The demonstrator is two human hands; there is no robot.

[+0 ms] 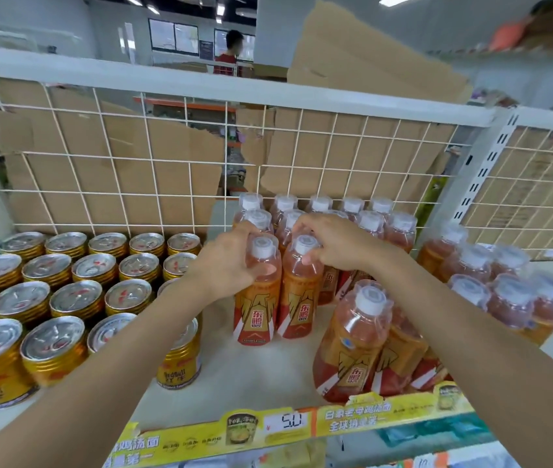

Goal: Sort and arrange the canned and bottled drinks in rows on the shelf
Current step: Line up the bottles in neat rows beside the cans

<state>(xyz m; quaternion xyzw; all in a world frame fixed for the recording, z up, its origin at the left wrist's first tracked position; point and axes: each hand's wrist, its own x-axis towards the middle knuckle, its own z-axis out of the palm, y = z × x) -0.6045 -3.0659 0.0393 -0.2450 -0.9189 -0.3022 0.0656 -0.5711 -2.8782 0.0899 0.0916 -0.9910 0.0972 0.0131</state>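
Two orange drink bottles with white caps stand side by side on the white shelf (268,369). My left hand (227,261) grips the upper body of the left bottle (256,298). My right hand (332,241) holds the neck of the right bottle (297,298). Behind them several more orange bottles (369,224) stand in rows against the wire back. Gold cans (65,282) with silver pull-tab lids fill the left of the shelf in rows. One bottle (356,336) leans at the front right.
More orange bottles (504,292) cluster at the far right. A white wire grid (167,157) with cardboard behind it backs the shelf. A yellow price strip (285,423) runs along the front edge. A person in red stands far behind.
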